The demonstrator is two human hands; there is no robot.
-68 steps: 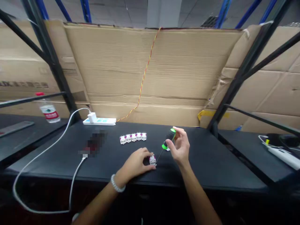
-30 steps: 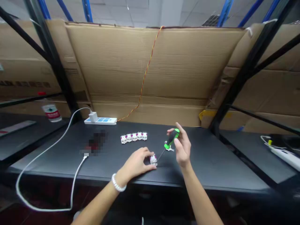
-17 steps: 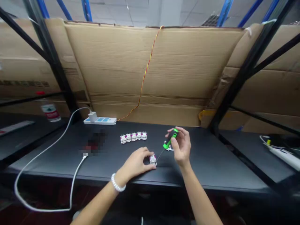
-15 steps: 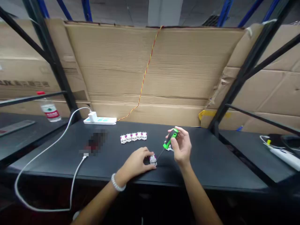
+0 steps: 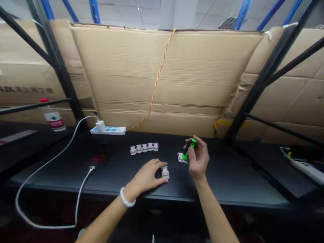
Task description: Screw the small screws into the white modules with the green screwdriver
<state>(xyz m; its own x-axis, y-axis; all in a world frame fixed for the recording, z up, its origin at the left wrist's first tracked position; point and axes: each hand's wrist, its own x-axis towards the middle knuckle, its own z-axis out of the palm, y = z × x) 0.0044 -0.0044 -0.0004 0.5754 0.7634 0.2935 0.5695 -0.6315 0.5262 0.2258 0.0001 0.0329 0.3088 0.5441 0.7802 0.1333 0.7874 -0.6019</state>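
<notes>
A green-handled screwdriver (image 5: 186, 156) is sitting in a narrow pinch of the right hand (image 5: 198, 158), tilting with its long axis running from the fingertips down and toward the left hand. Its lower end is ending just beside a small white electronic module (image 5: 180, 157) lying on the black table (image 5: 227, 179), though the thin shaft is too faint to tell whether it is touching. The right hand is clearly the nearer hand to this module. To its left, the left hand (image 5: 146, 176) is curving over a second white module (image 5: 165, 172), with the fingers and thumb closing on it against the tabletop. Farther ahead of the left hand, a row of five white modules (image 5: 144, 147) is standing apart from both hands, and a white power strip (image 5: 107, 130) is lying beyond them.
</notes>
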